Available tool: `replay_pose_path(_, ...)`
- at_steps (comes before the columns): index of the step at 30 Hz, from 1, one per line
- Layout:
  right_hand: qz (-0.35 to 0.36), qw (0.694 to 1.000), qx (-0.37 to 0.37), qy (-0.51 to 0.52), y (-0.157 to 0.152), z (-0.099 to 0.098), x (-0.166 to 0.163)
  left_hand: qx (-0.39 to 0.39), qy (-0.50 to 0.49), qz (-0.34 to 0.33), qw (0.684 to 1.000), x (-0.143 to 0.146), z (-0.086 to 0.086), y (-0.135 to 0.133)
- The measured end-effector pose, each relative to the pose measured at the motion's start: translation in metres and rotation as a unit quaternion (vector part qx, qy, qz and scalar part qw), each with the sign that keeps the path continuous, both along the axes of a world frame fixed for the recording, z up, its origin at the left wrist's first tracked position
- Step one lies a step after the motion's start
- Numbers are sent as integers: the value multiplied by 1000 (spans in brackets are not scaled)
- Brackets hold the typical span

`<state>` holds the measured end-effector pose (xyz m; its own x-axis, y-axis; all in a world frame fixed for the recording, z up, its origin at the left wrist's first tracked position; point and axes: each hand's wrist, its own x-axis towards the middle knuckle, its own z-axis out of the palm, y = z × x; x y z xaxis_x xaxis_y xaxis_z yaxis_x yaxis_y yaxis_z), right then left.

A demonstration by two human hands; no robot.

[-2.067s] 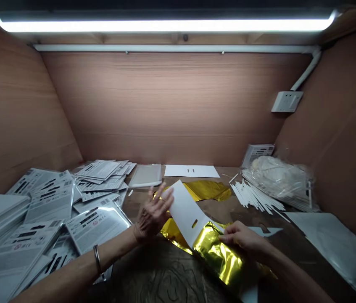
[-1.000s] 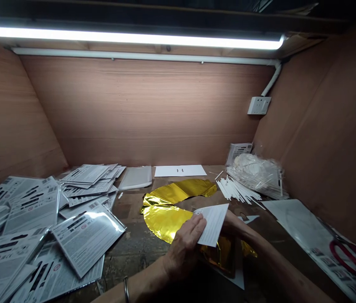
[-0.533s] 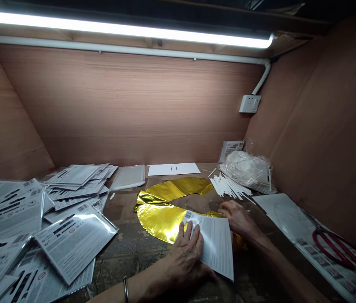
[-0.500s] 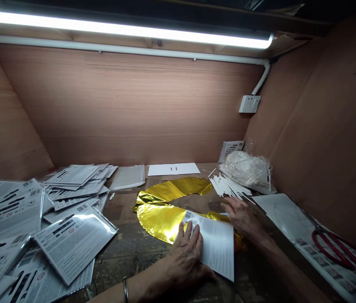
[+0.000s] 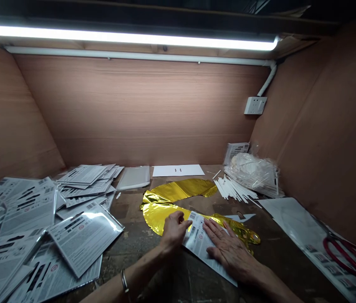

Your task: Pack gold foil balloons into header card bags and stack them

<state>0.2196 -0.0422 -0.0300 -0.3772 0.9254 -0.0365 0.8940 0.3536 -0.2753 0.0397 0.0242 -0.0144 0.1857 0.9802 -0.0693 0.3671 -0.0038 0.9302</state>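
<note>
1. Head view: the right hand [image 5: 228, 252], beside the card earlier, now lies wide and flat on the one card [image 5: 198, 242], near centre.
2. The left hand [image 5: 174, 231], flat before, now curls at the card's far left corner; I cannot tell whether it grips.
3. One gold foil [image 5: 155, 216], partly covered; one scissors [image 5: 333, 238], right.

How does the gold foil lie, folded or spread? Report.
Spread, mostly: the gold foil lies across the table in two bands joined at a creased left end. Cannot tell beneath the card under the right hand.
</note>
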Motion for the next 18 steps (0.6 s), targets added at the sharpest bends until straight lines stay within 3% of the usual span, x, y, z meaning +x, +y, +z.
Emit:
replay_pose_path(2,-5,1000,-2,6,-1,3,-2,-126,-77,20,989,1,3,4)
replay_pose_path(4,-11,1000,-6,8,-1,2,-4,-174,-112,19,978,5,4,1)
replay_pose_path(8,-34,999,5,42,1,-2,2,-184,-153,6,971,13,6,-12)
replay_pose_path(11,-124,978,49,163,11,10,16,-150,-258,-35,954,12,12,-14)
replay_pose_path(13,-155,949,-33,273,20,26,24,-121,-310,-76,940,8,16,-9)
replay_pose_path(16,-85,885,-235,392,32,48,22,-102,-309,-119,938,-3,19,1)
replay_pose_path(18,-61,840,-294,453,37,53,11,-105,-276,-144,944,-12,20,12)
